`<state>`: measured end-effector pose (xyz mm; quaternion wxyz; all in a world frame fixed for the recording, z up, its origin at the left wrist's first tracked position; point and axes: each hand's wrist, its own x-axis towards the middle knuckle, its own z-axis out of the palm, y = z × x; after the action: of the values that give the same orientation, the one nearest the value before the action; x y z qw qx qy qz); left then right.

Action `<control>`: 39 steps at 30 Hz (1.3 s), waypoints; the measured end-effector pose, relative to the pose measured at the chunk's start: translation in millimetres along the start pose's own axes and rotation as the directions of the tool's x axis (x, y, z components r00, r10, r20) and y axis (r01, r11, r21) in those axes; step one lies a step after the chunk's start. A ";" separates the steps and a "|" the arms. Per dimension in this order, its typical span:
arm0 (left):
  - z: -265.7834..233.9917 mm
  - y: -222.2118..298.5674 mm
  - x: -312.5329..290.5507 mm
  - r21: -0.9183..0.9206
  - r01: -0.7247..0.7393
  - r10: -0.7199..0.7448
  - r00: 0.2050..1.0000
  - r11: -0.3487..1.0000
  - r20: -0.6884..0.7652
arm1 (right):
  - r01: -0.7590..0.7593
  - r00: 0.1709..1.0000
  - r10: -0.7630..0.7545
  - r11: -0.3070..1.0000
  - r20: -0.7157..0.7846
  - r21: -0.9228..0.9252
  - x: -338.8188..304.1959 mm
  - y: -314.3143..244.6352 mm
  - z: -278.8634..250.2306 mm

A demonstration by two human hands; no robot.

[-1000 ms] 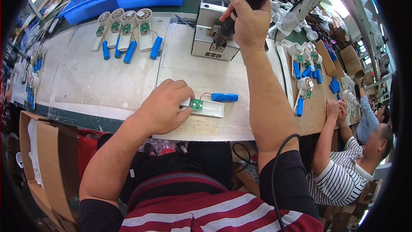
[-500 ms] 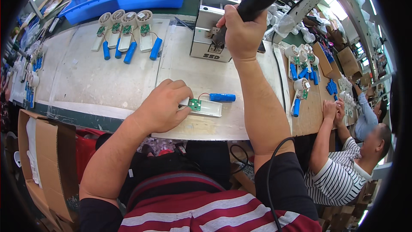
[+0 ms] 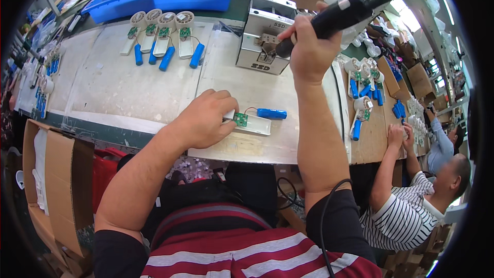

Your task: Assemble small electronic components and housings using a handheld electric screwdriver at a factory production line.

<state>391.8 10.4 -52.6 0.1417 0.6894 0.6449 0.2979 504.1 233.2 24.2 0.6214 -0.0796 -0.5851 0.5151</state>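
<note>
In my raised right hand (image 3: 314,49), the fingers are wrapped round a black electric screwdriver (image 3: 342,16). Its tip end is beside the front opening of a metal box that looks like a screw feeder (image 3: 262,61). My left hand (image 3: 208,118), closed, grips the end of a small fan with an open white handle (image 3: 256,125) lying on the table. Most of the gripped end is hidden under the fingers. A green circuit board (image 3: 240,119) sits in the handle beside my fingertips. From it a thin wire runs to a blue cylindrical battery (image 3: 271,114) just behind the handle.
Several open fans with blue batteries (image 3: 165,59) stand in a row at the back left of the table (image 3: 123,85). A blue bin (image 3: 164,4) is behind them. More fans (image 3: 363,104) lie at the right, near a co-worker (image 3: 406,206). A cardboard box (image 3: 64,175) stands lower left.
The screwdriver has tilted over to the right, and its tip has drawn slightly away from the feeder's opening. My left hand keeps its grip on the fan. The whole view has shifted a little.
</note>
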 end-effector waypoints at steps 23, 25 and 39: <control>-1.1 2.8 1.4 -0.010 0.008 -0.008 1.000 1.000 0.004 | -0.021 0.958 0.032 0.999 0.285 -0.040 24.8 26.8 2.5; -0.4 1.9 1.0 -0.011 0.007 -0.007 1.000 1.000 0.002 | -0.078 0.930 0.095 0.995 0.355 -0.061 31.4 27.1 2.7; 0.3 1.9 -1.4 -0.017 0.025 -0.025 1.000 1.000 0.013 | -0.229 0.971 0.211 0.954 -0.110 -0.194 20.4 12.7 13.7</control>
<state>393.5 8.8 -52.0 0.1554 0.6819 0.6499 0.2973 481.8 247.1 32.7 0.5739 -0.2307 -0.5945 0.5139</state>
